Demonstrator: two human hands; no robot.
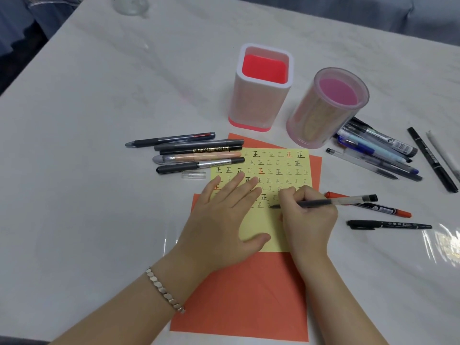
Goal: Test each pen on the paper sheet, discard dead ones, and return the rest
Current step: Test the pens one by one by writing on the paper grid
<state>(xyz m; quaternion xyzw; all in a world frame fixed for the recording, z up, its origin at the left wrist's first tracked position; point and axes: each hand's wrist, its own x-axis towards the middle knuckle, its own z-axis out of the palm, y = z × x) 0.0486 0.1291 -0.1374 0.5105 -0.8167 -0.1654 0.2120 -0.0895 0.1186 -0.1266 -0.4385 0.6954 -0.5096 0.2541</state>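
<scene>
A pale, marble-patterned counter (99,120) fills the view. Near its front edge lies an orange sheet (244,302), and on top of that a smaller yellow paper sheet (286,168) covered with rows of small written marks, most black and a few red.

Behind the paper stand two holders, both upright: a square white holder (258,103) with a red inside, and to its right a round clear holder (323,113) with a pink inside.

The left hand (221,220) lies flat on the yellow sheet, fingers straight and spread, pressing it down. The right hand (308,220) grips a clear-barrelled pen (331,202) with a black cap on its back end; its tip touches the yellow sheet just below the lowest row of marks.

Five pens (196,155) lie side by side on the counter at the sheet's upper left corner, their right ends reaching over the paper. A looser pile of pens (373,150) lies just right of the round holder, with two more markers (433,160) beyond it.

Right of the writing hand lie an orange-ended marker (388,209), partly under the held pen, and below it a black marker (388,224).

A silver bracelet (164,290) circles the left wrist. A small clear cap (194,174) sits just below the five pens.
</scene>
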